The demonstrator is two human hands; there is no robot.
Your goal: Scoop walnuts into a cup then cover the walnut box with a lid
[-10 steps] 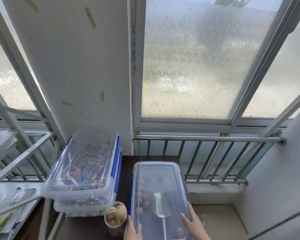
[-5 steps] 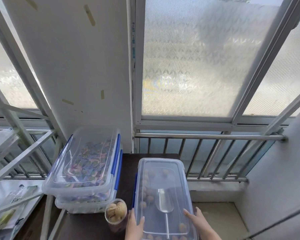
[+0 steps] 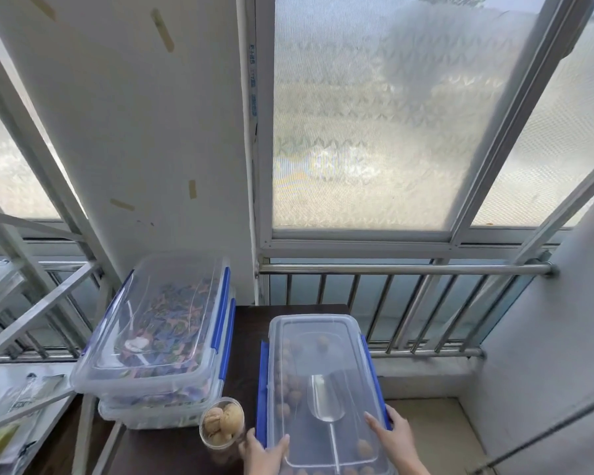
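The walnut box [image 3: 319, 389], a clear plastic bin with blue latches, sits at the near right of the dark worktop [image 3: 247, 323], and its transparent lid [image 3: 318, 341] lies flat on top of it. Through the lid walnuts [image 3: 287, 385] show along the left side and near end, with a metal scoop [image 3: 324, 404] lying inside, handle toward the person. The left hand [image 3: 263, 454] holds the near left corner of the lid, fingers curled over its edge beside the left blue latch [image 3: 263, 389]. The right hand [image 3: 396, 438] rests on the near right edge, fingers spread flat on the lid and thumb by the right latch [image 3: 371, 368]

Just left of the box stands a clear cup [image 3: 223, 427] holding several walnuts, so the scooping looks done. The lid is on; whether it is pressed fully home I cannot tell, and the latches do not look snapped over it, so what is likely left is seating and clipping it

Further left, two stacked clear bins [image 3: 155, 341] hold colourful pieces. Behind are a steel railing [image 3: 391, 269] and frosted windows [image 3: 374, 114]. A strip of blue print runs down the window frame [image 3: 253, 84], too small to read, and no other brand or label is legible
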